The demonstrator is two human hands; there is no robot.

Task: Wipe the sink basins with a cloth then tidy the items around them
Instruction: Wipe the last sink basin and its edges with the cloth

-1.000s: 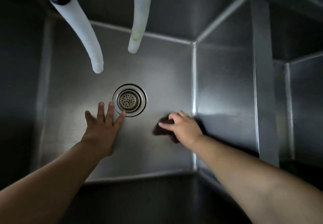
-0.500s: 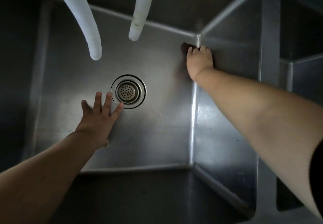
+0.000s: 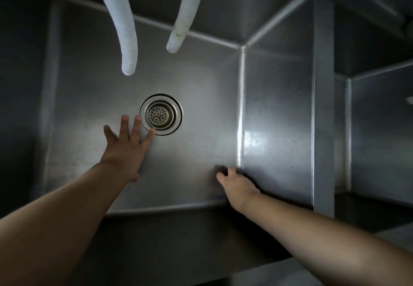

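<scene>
Stainless sink basin (image 3: pixel 201 73), drain strainer (image 3: pixel 160 114) mid-floor. Left hand (image 3: pixel 125 149) spread flat beside it. Right hand (image 3: pixel 237 185) pressing dark cloth (image 3: pixel 220 169) into floor's right edge, near front corner; far stretch lies ahead.

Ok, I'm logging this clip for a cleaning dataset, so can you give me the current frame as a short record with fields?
setting: steel sink basin, a second basin to its right
left hand: flat on the basin floor, fingers spread, fingertips at the drain strainer
right hand: on a dark cloth, blurred, near the front right corner of the floor
above: two white hoses hang over the basin
stage: wiping under way
</scene>
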